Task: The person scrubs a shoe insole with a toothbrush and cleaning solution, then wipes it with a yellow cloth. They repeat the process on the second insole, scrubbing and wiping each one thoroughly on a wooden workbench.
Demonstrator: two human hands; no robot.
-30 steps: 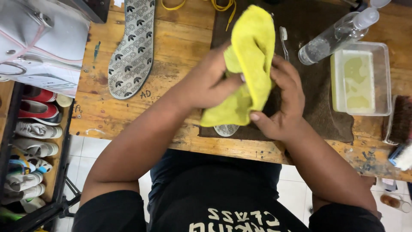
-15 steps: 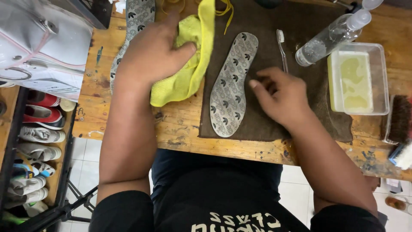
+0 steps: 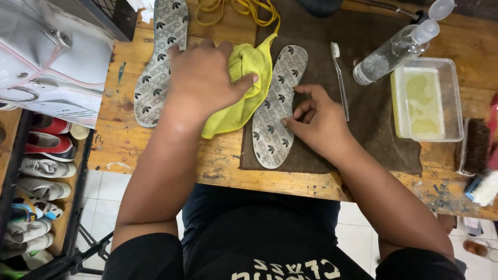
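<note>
yellow cloth [image 3: 244,98] clamped under left hand [image 3: 205,78], right hand [image 3: 316,122] fingers loosely apart on insole [image 3: 277,109], toothbrush [image 3: 340,78] beside

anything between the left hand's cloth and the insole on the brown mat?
Nothing visible. The left hand presses the yellow cloth down right beside the patterned insole on the brown mat, cloth edge meeting its left side. The right hand fingertips rest on the insole's right edge, clear of the cloth's side.

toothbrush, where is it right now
In the head view the toothbrush lies on the brown mat, just right of the insole and left of the clear spray bottle, above the right hand.
</note>
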